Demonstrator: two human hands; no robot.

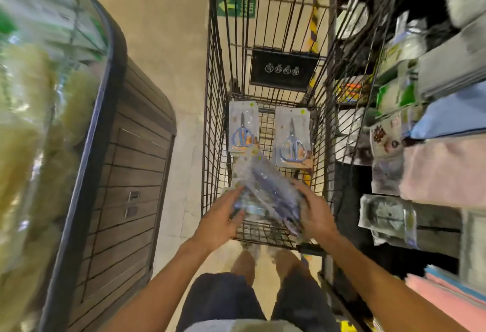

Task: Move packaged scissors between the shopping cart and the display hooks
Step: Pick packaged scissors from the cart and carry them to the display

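A wire shopping cart (215, 110) stands in front of me. Two packaged scissors with blue handles lie flat on its floor, one at the left (243, 129) and one at the right (293, 138). Over the near end of the cart I hold a blurred bundle of scissors packs (268, 189) between both hands. My left hand (223, 216) grips its left edge, thumb on top. My right hand (314, 213) holds its right side with the fingers curled round it. How many packs are in the bundle I cannot tell.
Display racks of packaged goods (389, 213) and folded cloths (444, 168) crowd the right, close to the cart. A glass-topped cabinet with a wood-panelled side (126, 174) stands at the left. Bare floor lies between cabinet and cart.
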